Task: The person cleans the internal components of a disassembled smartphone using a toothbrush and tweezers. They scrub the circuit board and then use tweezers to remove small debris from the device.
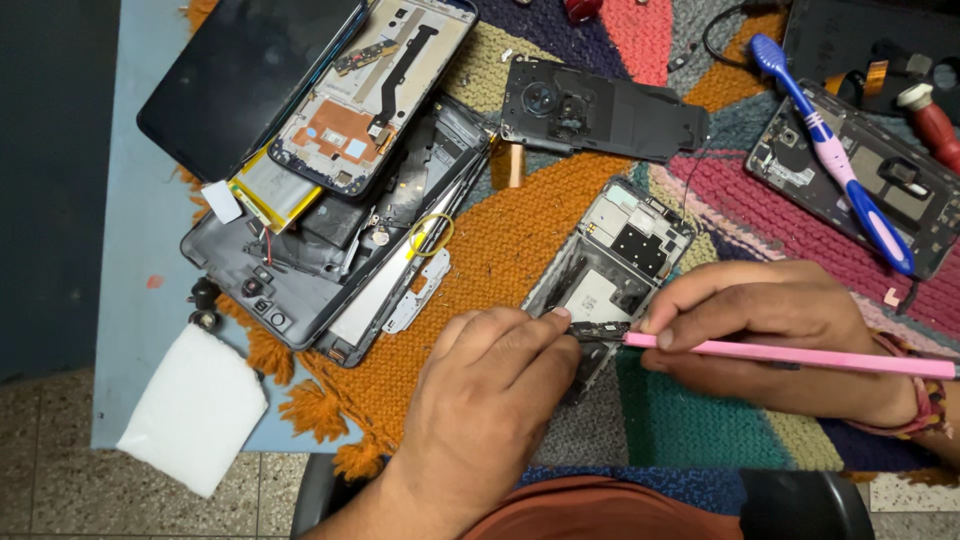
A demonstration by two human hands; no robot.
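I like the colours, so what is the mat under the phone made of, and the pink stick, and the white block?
The mat looks like knitted wool or yarn: ribbed stitches, fringed edge. The pink stick in the right hand looks like smooth matte plastic, though painted wood is possible. The white block seems to be soft foam, dull and rounded. The open phone the left hand steadies looks like metal and plastic.
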